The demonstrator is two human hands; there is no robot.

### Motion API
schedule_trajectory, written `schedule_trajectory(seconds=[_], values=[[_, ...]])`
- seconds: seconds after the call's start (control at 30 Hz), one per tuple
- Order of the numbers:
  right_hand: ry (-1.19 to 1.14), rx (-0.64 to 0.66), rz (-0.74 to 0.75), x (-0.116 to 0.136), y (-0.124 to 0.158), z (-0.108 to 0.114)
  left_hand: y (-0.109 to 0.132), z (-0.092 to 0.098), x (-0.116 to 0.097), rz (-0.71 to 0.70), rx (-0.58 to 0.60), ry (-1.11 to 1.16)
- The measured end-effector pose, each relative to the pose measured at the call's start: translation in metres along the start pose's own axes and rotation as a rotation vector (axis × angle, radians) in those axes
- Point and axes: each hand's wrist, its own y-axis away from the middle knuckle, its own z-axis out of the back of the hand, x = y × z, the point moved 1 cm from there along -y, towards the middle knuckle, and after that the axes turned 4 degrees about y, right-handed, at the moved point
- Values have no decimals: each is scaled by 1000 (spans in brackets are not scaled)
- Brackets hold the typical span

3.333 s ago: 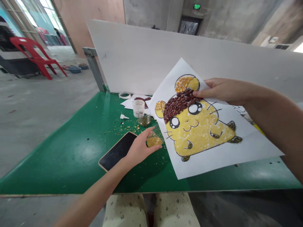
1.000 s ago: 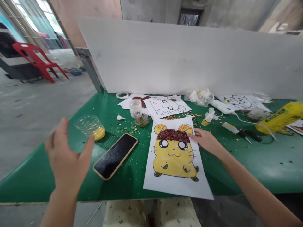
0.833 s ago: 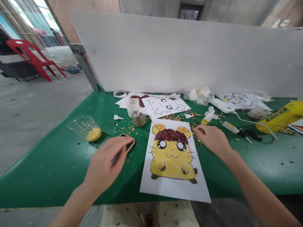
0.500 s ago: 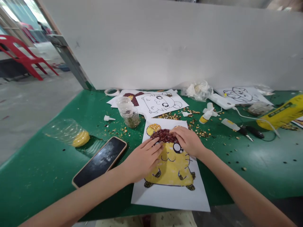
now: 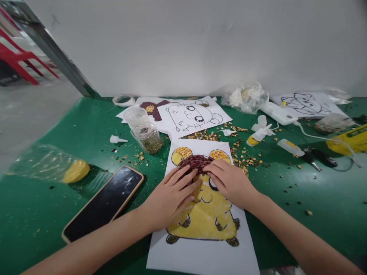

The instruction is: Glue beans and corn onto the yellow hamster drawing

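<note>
A white sheet (image 5: 200, 256) with a yellow hamster picture (image 5: 205, 214) lies on the green table. Dark red beans (image 5: 196, 162) cover the top of its head, and corn kernels (image 5: 220, 154) fill parts of both ears. My left hand (image 5: 172, 194) rests flat with fingers spread, its fingertips on the left part of the beans. On their right edge lie the fingertips of my right hand (image 5: 232, 182), loosely bent and slightly apart, covering part of an eye. Neither hand shows anything held in it.
A phone (image 5: 103, 202) and a clear bottle with a yellow cap (image 5: 76, 171) lie left. Behind are a seed jar (image 5: 147, 137), a hamster drawing (image 5: 190, 114) and scattered seeds. Glue bottles (image 5: 259, 133), a white glue gun (image 5: 279, 113), keys and a yellow object (image 5: 349, 139) are at right.
The view has tilted down and moved closer to the sheet. My right hand has shifted slightly inward over the beans and eye, uncovering the right ear. My left hand stays on the beans.
</note>
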Motion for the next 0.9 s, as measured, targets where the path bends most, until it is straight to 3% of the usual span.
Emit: schedule_trajectory(seconds=[0.5,0.9], values=[[28,30,-12,0,1,0,0,1,2,6,29,55],[97,72,139,2,6,1,3,4,-1,4,-26,121]])
